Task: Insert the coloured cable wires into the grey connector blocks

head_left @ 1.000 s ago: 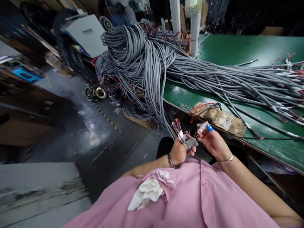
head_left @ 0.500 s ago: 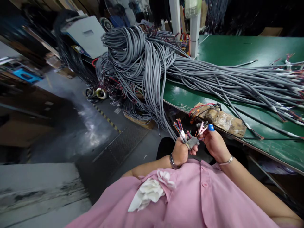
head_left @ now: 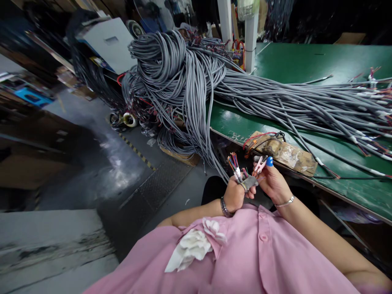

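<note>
My left hand (head_left: 234, 195) is closed round the ends of grey cables, and their stripped coloured wires (head_left: 233, 160) fan out above my fist. A grey cover sits on one left finger (head_left: 249, 182). My right hand (head_left: 271, 182) is closed on a small pink clip-like tool (head_left: 259, 164) right beside the wires, with a blue cap on its fingertip (head_left: 269, 161). Both hands are in front of my chest, just below the edge of the green table (head_left: 306, 61). The held cables run up to a large pile of grey cables (head_left: 180, 77).
The grey cables spread right across the green table to stripped ends (head_left: 372, 81). A brown taped block with red and black wires (head_left: 283, 152) lies at the table's near edge. White posts (head_left: 251, 32) stand at the back. The floor at left holds boxes and tape rolls (head_left: 130, 119).
My hands have stayed together and shifted slightly; the right hand's pink tool moved in closer to the coloured wires held by the left hand.
</note>
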{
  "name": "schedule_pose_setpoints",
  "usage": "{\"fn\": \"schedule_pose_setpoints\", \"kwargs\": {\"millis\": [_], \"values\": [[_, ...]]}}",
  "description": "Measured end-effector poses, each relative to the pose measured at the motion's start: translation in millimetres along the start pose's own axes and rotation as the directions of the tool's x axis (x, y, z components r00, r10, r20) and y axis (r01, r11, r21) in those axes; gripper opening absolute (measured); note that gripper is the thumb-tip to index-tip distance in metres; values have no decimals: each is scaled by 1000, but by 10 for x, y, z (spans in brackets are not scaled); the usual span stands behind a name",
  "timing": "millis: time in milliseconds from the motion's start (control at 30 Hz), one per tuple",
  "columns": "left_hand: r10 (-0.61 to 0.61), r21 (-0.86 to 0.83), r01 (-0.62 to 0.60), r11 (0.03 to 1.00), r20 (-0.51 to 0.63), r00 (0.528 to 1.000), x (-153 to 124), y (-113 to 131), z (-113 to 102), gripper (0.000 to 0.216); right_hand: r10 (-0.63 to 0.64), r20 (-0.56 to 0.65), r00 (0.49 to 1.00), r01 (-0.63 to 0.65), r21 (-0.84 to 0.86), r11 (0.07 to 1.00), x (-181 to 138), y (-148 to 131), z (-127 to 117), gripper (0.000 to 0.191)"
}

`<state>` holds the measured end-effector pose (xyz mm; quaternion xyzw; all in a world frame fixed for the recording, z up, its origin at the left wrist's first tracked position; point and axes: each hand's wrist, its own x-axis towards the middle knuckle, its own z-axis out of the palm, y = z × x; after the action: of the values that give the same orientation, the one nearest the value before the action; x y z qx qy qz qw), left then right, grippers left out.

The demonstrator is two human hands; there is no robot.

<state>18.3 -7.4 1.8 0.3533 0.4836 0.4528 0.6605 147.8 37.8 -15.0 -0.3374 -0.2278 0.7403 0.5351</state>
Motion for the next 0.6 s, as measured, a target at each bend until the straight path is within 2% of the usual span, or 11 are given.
{"fn": "schedule_pose_setpoints", "kwargs": {"millis": [333, 400, 500, 600], "values": [[24, -13, -24, 1000, -5, 1000, -64, -39, -71, 30, 124, 62, 990, -130, 104, 986, -39, -10, -96, 49], [29, -13, -30, 999, -15, 999, -74, -40, -82, 31, 127, 78, 989, -134, 102, 986, -51, -36, -100, 42], [36, -8, -36, 999, -31, 999, -69, -17, -78, 32, 68, 56, 996, -71, 58, 996, -66, -67, -73, 24], [45, -11, -46, 999, -40, 998, -48, 16, -58, 34, 17, 38, 999, -17, 8, 1000, -69, -70, -43, 20]]}}
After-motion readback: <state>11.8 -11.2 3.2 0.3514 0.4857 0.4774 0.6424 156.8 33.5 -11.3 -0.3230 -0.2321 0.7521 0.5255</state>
